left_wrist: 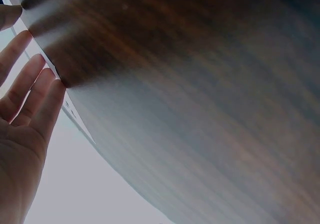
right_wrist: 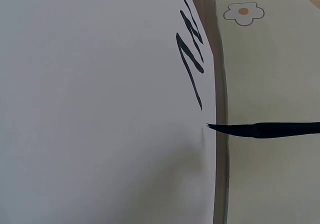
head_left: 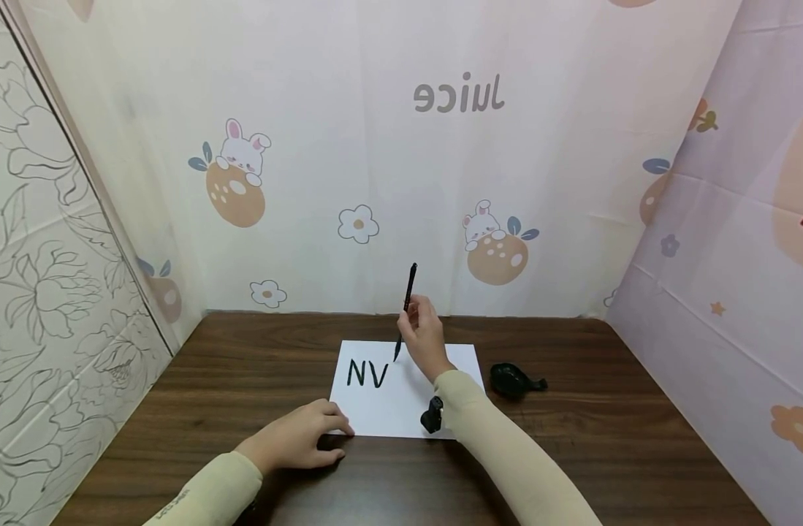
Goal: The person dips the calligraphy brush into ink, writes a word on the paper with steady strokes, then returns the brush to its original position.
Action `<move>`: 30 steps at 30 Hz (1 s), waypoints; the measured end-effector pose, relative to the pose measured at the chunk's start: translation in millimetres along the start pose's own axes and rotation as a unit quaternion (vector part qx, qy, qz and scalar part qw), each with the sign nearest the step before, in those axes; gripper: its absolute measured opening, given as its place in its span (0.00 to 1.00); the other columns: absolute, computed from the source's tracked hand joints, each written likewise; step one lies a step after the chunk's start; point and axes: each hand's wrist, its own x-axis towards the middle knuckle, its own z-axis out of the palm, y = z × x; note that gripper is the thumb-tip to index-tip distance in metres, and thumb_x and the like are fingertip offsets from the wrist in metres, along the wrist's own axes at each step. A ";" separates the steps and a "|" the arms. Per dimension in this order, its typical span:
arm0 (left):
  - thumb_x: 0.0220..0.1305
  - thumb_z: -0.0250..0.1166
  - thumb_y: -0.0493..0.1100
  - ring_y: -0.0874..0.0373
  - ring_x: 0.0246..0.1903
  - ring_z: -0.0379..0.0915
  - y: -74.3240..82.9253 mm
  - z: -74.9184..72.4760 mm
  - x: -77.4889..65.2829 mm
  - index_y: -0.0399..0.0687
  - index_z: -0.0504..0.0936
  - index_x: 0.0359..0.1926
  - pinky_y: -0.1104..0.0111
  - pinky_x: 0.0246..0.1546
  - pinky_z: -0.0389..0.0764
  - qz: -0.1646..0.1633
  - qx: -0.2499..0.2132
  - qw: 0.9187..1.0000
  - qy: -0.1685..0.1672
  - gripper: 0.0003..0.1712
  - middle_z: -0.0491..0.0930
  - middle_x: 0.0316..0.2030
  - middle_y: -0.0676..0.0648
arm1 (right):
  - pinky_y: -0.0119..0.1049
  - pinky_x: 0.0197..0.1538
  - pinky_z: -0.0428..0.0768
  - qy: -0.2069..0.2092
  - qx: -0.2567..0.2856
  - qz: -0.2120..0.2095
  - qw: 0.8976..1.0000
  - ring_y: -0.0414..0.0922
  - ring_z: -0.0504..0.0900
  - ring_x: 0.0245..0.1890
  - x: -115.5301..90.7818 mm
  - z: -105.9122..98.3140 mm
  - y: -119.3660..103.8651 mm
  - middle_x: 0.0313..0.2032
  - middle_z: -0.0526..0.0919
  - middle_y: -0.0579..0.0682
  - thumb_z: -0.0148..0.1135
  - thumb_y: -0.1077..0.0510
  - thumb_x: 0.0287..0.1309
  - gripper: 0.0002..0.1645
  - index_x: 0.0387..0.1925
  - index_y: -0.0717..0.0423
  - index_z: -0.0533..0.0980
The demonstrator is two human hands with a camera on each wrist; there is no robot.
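Note:
My right hand (head_left: pixel 424 337) pinches a slim black writing brush (head_left: pixel 410 286) upright, its dark tip pointing down at the white paper (head_left: pixel 388 413). In the right wrist view the brush tip (right_wrist: pixel 225 129) is close by the painted strokes (right_wrist: pixel 190 49). The letters "NV" (head_left: pixel 367 374) stand in black on the paper's upper left, just left of the tip. At the paper's lower left corner rests my left hand (head_left: pixel 305 436), its fingers relaxed and extended. The left wrist view shows its fingertips (left_wrist: pixel 57 91) along the paper's edge.
To the right of the paper, a dark ink dish (head_left: pixel 511 380) with a short handle sits on the brown wooden table (head_left: pixel 572 446). Behind the table's far edge hangs a printed curtain (head_left: pixel 414 161), with more patterned fabric at both sides.

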 end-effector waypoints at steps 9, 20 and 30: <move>0.57 0.74 0.45 0.63 0.43 0.74 -0.5 1.6 -0.2 0.51 0.86 0.44 0.70 0.47 0.78 0.004 -0.002 1.000 0.005 0.13 0.77 0.42 0.55 | 0.36 0.38 0.81 -0.008 0.002 -0.021 1.000 0.42 0.77 0.39 -1.5 -0.1 0.6 0.40 0.74 0.49 0.52 0.61 0.71 0.12 0.54 0.55 0.69; 0.58 0.73 0.46 0.64 0.44 0.73 -0.3 1.4 -0.3 0.52 0.86 0.44 0.70 0.47 0.78 -0.008 -0.005 1.000 -0.006 0.12 0.77 0.42 0.56 | 0.37 0.39 0.81 -0.016 0.001 -0.015 1.000 0.42 0.77 0.39 -4.5 0.3 1.1 0.40 0.74 0.49 0.52 0.61 0.71 0.12 0.54 0.55 0.69; 0.58 0.73 0.46 0.63 0.44 0.74 -0.4 1.7 -0.4 0.52 0.86 0.44 0.69 0.47 0.78 -0.007 -0.006 1.000 -0.005 0.12 0.77 0.42 0.56 | 0.37 0.39 0.80 -0.021 0.008 0.008 1.000 0.42 0.76 0.39 -6.3 -0.1 1.2 0.40 0.74 0.47 0.52 0.61 0.70 0.12 0.53 0.53 0.69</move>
